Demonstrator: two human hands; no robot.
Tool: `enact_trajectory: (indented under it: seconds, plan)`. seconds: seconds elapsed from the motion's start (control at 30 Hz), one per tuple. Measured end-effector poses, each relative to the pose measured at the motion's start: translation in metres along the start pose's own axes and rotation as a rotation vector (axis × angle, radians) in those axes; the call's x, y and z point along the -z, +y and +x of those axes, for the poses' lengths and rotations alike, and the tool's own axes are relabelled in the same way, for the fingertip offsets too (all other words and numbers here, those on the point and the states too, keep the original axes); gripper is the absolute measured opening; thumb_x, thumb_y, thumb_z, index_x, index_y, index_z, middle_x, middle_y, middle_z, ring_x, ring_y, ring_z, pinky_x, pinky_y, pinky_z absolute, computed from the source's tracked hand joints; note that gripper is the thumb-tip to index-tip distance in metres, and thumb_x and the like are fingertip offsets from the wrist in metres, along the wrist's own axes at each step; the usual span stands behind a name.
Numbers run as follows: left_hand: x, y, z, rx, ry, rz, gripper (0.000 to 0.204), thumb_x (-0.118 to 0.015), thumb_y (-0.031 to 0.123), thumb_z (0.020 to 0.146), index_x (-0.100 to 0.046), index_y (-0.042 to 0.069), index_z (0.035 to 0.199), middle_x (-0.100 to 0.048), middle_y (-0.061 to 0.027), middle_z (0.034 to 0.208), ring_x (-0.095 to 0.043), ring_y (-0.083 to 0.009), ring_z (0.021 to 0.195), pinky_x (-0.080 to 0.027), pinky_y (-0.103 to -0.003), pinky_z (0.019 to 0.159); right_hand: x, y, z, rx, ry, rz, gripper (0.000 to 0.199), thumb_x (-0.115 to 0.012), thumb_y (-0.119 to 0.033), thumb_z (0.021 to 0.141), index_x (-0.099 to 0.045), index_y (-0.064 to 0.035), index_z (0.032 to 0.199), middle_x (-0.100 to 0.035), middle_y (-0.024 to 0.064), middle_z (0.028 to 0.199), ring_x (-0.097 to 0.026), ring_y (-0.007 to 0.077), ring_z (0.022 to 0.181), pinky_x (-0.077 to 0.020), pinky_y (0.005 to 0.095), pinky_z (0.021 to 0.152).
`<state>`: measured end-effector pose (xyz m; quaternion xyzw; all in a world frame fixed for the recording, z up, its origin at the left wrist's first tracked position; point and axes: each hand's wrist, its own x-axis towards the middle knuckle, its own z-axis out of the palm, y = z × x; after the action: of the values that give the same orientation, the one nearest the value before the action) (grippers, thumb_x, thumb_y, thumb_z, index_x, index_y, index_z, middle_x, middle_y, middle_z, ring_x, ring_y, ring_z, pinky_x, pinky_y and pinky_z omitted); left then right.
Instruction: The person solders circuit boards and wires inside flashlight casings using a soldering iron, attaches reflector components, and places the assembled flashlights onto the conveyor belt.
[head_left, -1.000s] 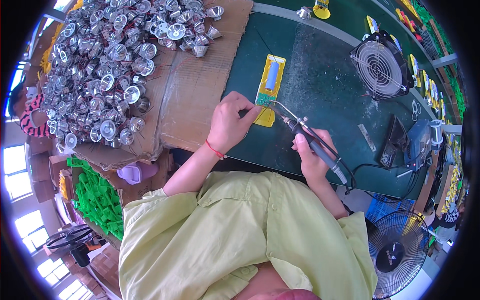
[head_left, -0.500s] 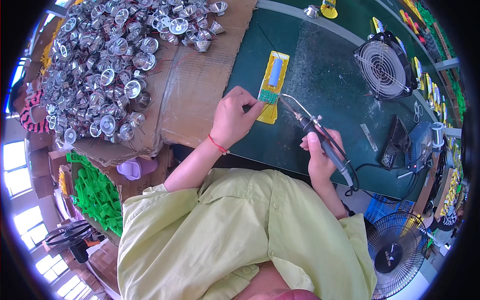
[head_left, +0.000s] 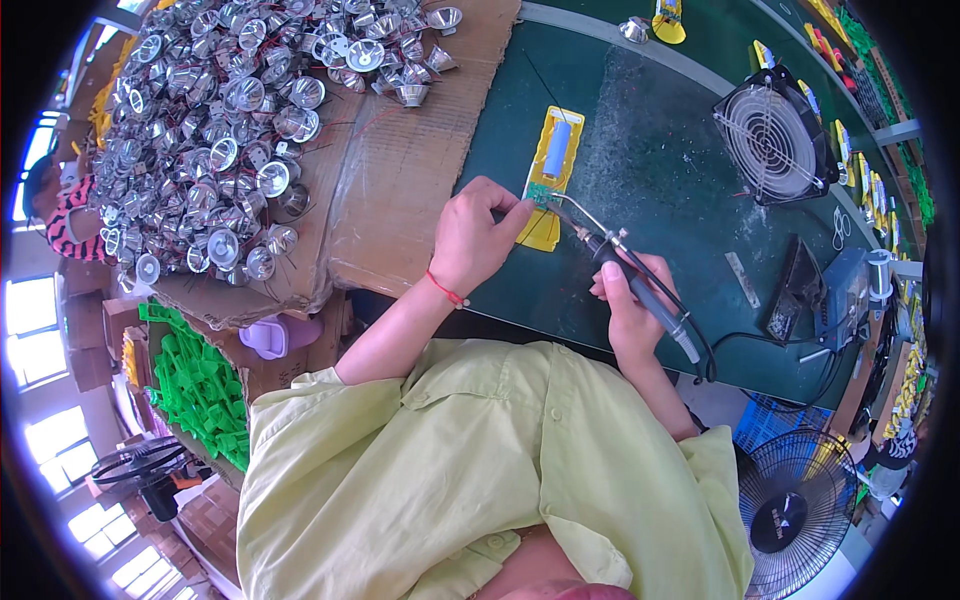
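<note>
A yellow plastic housing [head_left: 541, 233] lies on the green bench, with a blue cylindrical battery [head_left: 557, 150] in its upper part. Across its middle sits a small green circuit board [head_left: 540, 192]. My left hand [head_left: 474, 232] is closed in a pinch at the board's left edge; whatever is between thumb and finger is too small to make out. In my right hand [head_left: 630, 310] is a soldering iron [head_left: 643, 287] with a thin curved metal tube beside its tip. Tip and tube end meet over the board's right side, close to my left fingertips.
Many silver reflector cups [head_left: 222, 154] with wires are heaped on cardboard [head_left: 385, 200] at left. A square fan [head_left: 768, 140] stands at right, near a blue soldering station [head_left: 843, 290], a black tray [head_left: 795, 290] and a metal strip [head_left: 742, 279]. The iron's cable [head_left: 712, 362] loops along the front edge.
The soldering iron has moved left, its tip going from beside the board to over it. My left hand keeps its pinch at the board. The whole view has shifted slightly.
</note>
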<state>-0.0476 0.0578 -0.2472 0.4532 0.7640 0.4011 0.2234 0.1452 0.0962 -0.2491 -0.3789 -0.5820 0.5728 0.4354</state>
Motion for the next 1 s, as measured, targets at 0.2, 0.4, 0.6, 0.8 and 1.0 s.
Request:
enact_trajectory:
  seconds: [0.2,0.4,0.6,0.8,1.0]
  plan:
    - [0.000,0.000,0.003,0.038,-0.005,0.035,0.023,-0.067,0.023,0.075,-0.063,0.001,0.068,-0.058,-0.0115,0.073,-0.057,-0.0246,0.063,-0.044,-0.034,0.057,-0.002,0.003,0.004,-0.063,-0.003,0.032,0.018,-0.064,-0.005,0.081,-0.053,0.0039,0.092,-0.061,0.0115,0.073,-0.060,0.0121,0.061,-0.0509,0.0230,0.056]
    - [0.005,0.001,0.006,0.110,-0.063,-0.004,0.024,-0.067,0.024,0.075,-0.064,0.001,0.069,-0.058,-0.0118,0.074,-0.058,-0.0247,0.066,-0.046,-0.035,0.060,-0.003,0.000,0.003,-0.086,0.008,0.050,0.019,-0.064,-0.006,0.081,-0.052,0.0040,0.092,-0.061,0.0118,0.073,-0.060,0.0123,0.061,-0.0514,0.0237,0.055]
    - [0.005,0.002,0.009,0.155,-0.075,0.004,0.024,-0.067,0.025,0.075,-0.065,0.001,0.069,-0.059,-0.0120,0.074,-0.059,-0.0251,0.066,-0.046,-0.035,0.061,0.005,-0.001,0.004,-0.005,0.098,0.097,0.020,-0.063,-0.007,0.082,-0.051,0.0031,0.096,-0.061,0.0120,0.074,-0.060,0.0131,0.061,-0.0516,0.0242,0.057]
    - [0.003,-0.001,0.011,0.076,-0.063,0.012,0.024,-0.067,0.025,0.074,-0.064,0.002,0.068,-0.058,-0.0113,0.073,-0.058,-0.0258,0.066,-0.046,-0.035,0.060,0.012,-0.001,0.005,0.013,0.164,0.041,0.020,-0.059,-0.010,0.084,-0.051,0.0040,0.096,-0.060,0.0117,0.070,-0.057,0.0128,0.056,-0.0462,0.0220,0.053]
    - [0.029,0.011,0.014,0.270,-0.252,-0.107,0.023,-0.067,0.022,0.077,-0.066,-0.001,0.074,-0.063,-0.0109,0.067,-0.060,-0.0159,0.057,-0.046,-0.028,0.053,0.040,0.006,0.012,0.082,0.222,0.013,0.019,-0.059,-0.009,0.084,-0.051,0.0036,0.095,-0.059,0.0111,0.070,-0.056,0.0118,0.056,-0.0460,0.0212,0.053]
